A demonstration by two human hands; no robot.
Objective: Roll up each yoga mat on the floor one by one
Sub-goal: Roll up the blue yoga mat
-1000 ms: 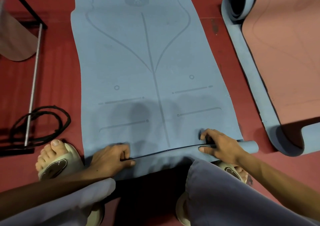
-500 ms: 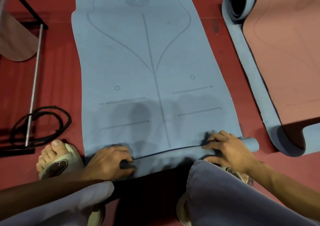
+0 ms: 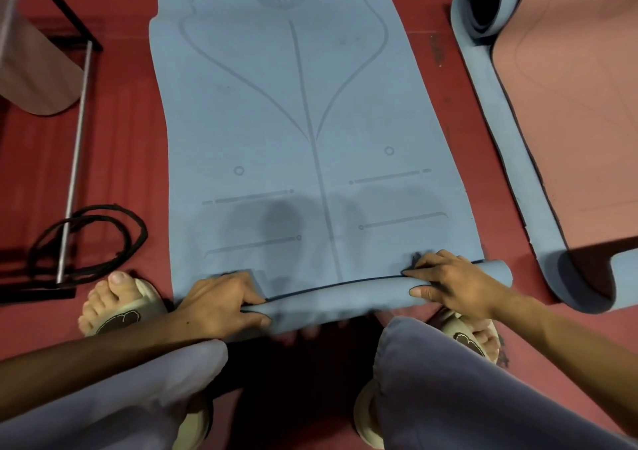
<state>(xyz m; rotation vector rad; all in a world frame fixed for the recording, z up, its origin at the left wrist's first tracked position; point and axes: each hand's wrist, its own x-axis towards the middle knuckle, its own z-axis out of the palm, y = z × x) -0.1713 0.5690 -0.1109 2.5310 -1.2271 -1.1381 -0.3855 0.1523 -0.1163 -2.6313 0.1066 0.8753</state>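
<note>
Head view: the blue yoga mat (image 3: pixel 310 121) lies on the red floor (image 3: pixel 131 145), stretching away from its rolled near end (image 3: pixel 345 297). The roll's long axis runs crosswise; the left hand (image 3: pixel 221 306) and right hand (image 3: pixel 455 284) clamp it, equally near. Since a second ago, the roll has thickened.

**Blue mat started, pink mat half unrolled**

I see a blue yoga mat (image 3: pixel 297 111) lying flat on the red floor (image 3: pixel 131 145), running away from me up the middle. It carries printed guide lines, a long centre stripe and a round emblem near its far end. Its near end is curled into a tight, thin roll (image 3: pixel 345 294) lying crosswise, a dark edge showing along it. Toward the floor's right edge I see a second mat (image 3: pixel 569 111), pink on top, blue beneath, with its far-left corner curled into a loose roll and its near edge lifted.
</note>
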